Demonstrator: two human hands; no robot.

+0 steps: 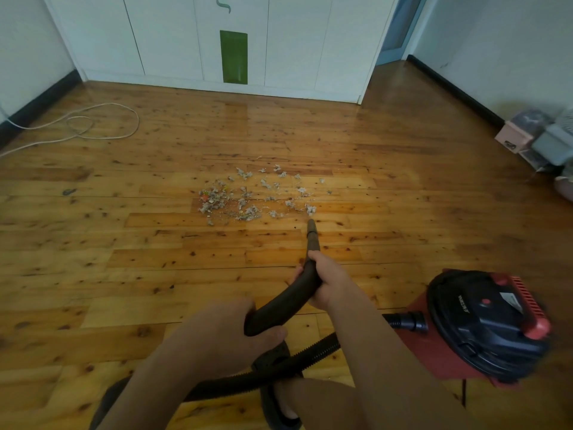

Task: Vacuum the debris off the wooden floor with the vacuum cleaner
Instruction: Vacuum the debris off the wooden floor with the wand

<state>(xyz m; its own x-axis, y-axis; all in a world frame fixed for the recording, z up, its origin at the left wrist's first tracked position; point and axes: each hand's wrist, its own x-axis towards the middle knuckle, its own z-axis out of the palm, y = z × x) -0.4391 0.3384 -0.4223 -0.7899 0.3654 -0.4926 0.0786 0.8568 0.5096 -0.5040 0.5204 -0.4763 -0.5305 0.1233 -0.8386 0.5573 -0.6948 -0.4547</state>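
Hands both wrap the stiff curved wand: the left hand grips its rear bend and the right hand grips further forward, a sound hold for steering. The nozzle points just short of the debris, a loose scatter of light fluff and scraps mid-floor that should lift easily. A flexible ribbed hose runs to the red-and-black vacuum cleaner at the right, likely heavy to drag. On the wooden floor a white cable loops far left, well apart; boxes sit by the right wall.
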